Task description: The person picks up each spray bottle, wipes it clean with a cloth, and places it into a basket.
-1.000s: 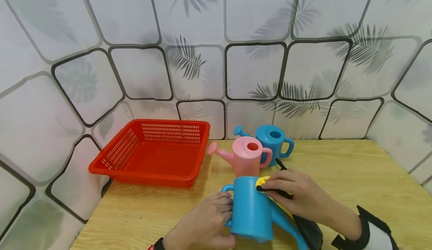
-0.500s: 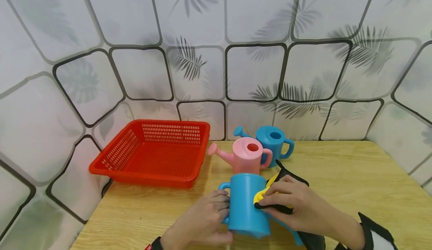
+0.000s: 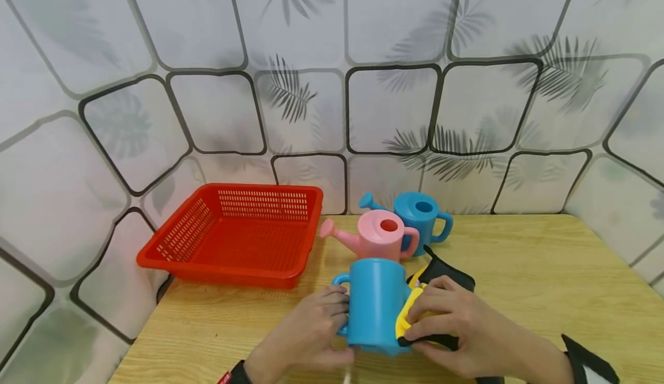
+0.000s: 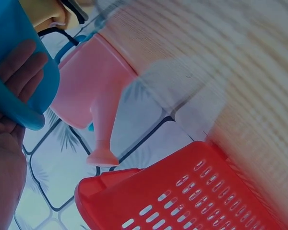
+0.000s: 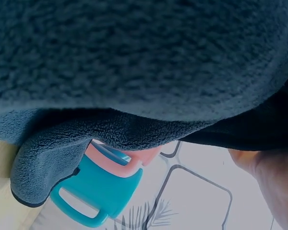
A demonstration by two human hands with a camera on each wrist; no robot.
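Holds the blue watering can [image 3: 374,303] by its handle [image 3: 340,279] with the left hand [image 3: 316,327], in front of the pink watering can [image 3: 377,238], and pinches the yellow-and-black cloth [image 3: 407,315] in the right hand [image 3: 456,326], now lower down the side than a second ago, apparently rubbing fresh surface.

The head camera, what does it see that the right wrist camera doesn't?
Only the head view shows the red slotted plastic basket, the left hand and the spout of the pink plastic watering can.
Only the right wrist view shows the fluffy pile of the dark fabric cloth close up.
Both show that cloth, the pink can's handle, the blue plastic watering can behind it, part of the right hand, the light wooden table and the leaf-patterned wall.
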